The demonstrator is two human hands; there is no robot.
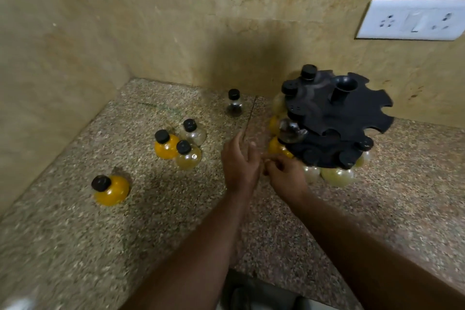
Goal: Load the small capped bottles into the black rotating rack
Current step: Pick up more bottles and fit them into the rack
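Here your two hands meet just in front of the black rotating rack (337,118), low at its near-left edge. Your left hand (239,161) is spread, fingers loose, gripping nothing; your right hand (284,173) is curled with the fingertips pinched together, but whether it holds anything I cannot tell. Probably you are placed there to steady or turn the rack toward a free notch.

The rack is matte black plastic, two scalloped tiers on a central post, bottles hanging by their necks, some amber, some pale.

Left of the rack, five round-bellied bottles wait on the speckled stone counter (75,246): a lone orange bottle (110,190) farthest left, a cluster of three (180,145) nearer, and a clear bottle (234,103) by the plaster wall (176,20) behind.
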